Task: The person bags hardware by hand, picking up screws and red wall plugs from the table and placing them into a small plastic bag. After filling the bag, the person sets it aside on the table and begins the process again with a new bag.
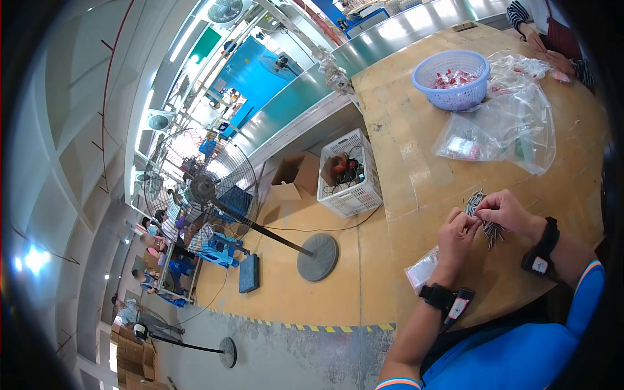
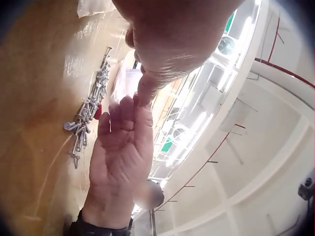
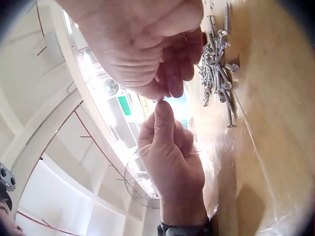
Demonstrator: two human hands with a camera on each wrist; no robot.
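A pile of silver screws (image 1: pixel 494 235) lies on the wooden table under and beside the hands; its threads and heads show in the right wrist view (image 3: pixel 216 69). My left hand (image 1: pixel 457 239) is bent with thumb and index pinched together at a tiny pale piece. Against it, fingertip to fingertip, my right hand (image 1: pixel 509 212) pinches too, its other fingers curled. What the piece is I cannot tell, as the fingers mostly hide it. Something small and red (image 2: pixel 98 112) shows next to the screws. A stack of small clear plastic bags (image 1: pixel 421 270) lies by the left wrist.
Farther along the table (image 1: pixel 406 162) stand a purple basket (image 1: pixel 453 97) of red-and-clear pieces and a large clear plastic bag (image 1: pixel 520 127). Another person's hands (image 1: pixel 552 58) rest at the far edge. A white crate (image 1: pixel 351 203) and a floor fan (image 1: pixel 317 257) stand beside the table.
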